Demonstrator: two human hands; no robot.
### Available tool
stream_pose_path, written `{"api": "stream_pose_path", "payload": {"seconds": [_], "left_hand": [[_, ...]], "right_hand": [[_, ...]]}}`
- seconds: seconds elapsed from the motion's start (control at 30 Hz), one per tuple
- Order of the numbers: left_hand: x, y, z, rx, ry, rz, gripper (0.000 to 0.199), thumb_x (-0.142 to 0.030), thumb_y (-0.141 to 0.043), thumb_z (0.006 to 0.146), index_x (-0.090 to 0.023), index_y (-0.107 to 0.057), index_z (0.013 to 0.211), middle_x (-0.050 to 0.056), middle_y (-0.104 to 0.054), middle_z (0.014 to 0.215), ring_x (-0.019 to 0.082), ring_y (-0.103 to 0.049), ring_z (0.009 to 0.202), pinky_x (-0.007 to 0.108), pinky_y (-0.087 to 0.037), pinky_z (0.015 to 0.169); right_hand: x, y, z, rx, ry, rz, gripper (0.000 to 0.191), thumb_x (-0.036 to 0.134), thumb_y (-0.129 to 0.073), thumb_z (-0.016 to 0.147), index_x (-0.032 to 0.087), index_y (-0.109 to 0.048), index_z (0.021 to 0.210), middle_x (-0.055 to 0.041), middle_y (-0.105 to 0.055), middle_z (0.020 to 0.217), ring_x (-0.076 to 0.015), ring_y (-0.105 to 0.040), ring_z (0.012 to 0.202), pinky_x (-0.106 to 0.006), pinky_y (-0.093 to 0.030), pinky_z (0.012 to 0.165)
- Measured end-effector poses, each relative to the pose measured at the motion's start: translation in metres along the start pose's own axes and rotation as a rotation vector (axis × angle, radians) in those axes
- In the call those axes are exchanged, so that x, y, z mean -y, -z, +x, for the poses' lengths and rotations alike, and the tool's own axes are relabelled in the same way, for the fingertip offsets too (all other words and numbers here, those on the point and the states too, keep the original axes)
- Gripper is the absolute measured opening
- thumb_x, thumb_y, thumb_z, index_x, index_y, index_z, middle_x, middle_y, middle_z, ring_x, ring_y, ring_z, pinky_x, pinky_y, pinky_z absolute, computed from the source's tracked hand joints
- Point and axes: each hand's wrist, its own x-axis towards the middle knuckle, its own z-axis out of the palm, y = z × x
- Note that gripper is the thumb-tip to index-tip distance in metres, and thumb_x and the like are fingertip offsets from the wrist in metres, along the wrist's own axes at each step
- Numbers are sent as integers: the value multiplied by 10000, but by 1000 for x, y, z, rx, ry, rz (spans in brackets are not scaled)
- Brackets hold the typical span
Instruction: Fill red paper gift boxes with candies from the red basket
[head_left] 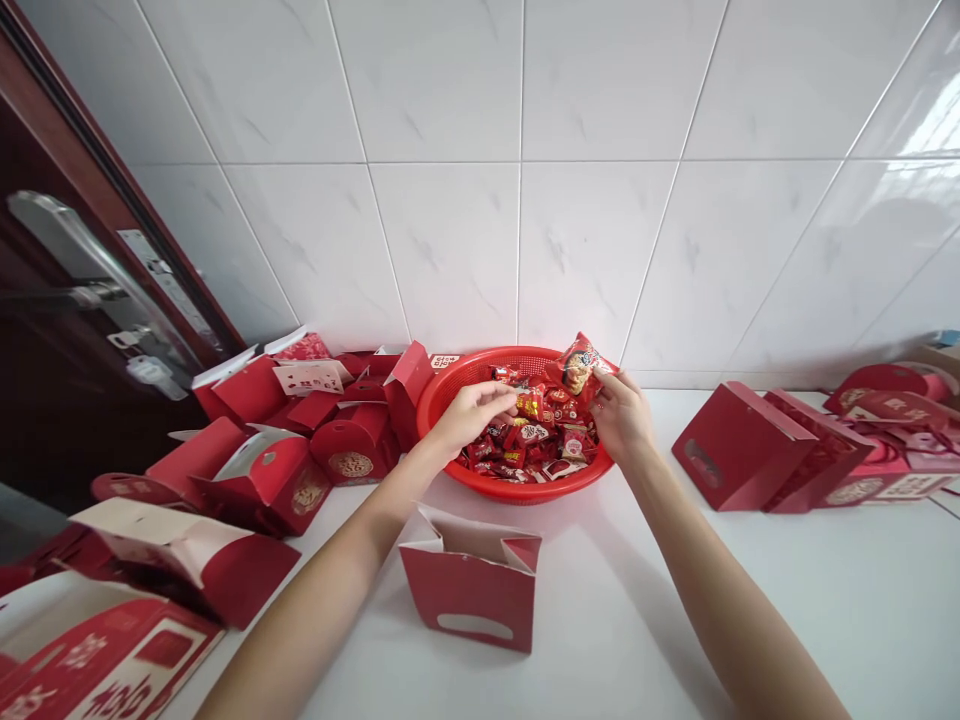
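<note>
A round red plastic basket (517, 490) stands against the wall, holding a heap of small wrapped candies (534, 433) in mostly red wrappers. My left hand (474, 412) is over its left side, thumb and fingers pinched on a red and yellow wrapped candy (531, 402). At the basket's right rim, my right hand (622, 412) grips a larger red snack packet (580, 368) with a picture of food on it. In front of the basket, between my forearms, a red paper gift box (472, 595) stands upright with its top open.
Many red gift boxes (274, 480), several with open tops, crowd the left of the white tabletop (600, 620). More red boxes (739, 445) stand at the right. A white tiled wall (442, 250) rises behind, and a dark door with a metal handle (97, 280) is at far left.
</note>
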Motion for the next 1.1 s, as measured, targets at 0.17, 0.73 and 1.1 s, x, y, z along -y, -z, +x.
{"api": "stream_pose_path", "payload": {"seconds": [0.17, 0.73, 1.1], "left_hand": [[4, -3, 6, 182, -73, 423, 227, -354, -725, 781, -182, -757, 926, 74, -790, 989, 269, -723, 962, 377, -539, 904], [-16, -42, 61, 222, 10, 403, 177, -322, -807, 648, -181, -723, 713, 31, -725, 679, 260, -701, 738, 364, -515, 757], [-28, -29, 47, 93, -61, -208, 364, -413, -883, 638, -142, -728, 826, 21, -722, 813, 155, -647, 784, 328, -505, 818]], "right_hand": [[1, -2, 2, -17, -42, 22, 251, 273, -850, 546, 185, -684, 711, 0, -728, 725, -140, -643, 641, -225, -493, 549], [-11, 7, 11, -137, 147, 53, 324, 416, -789, 658, 263, -543, 802, 31, -720, 801, -202, -707, 824, -305, -566, 679], [-3, -1, -1, 61, -92, -96, 316, 354, -836, 622, 216, -657, 843, -3, -750, 814, -223, -719, 773, -314, -572, 605]]}}
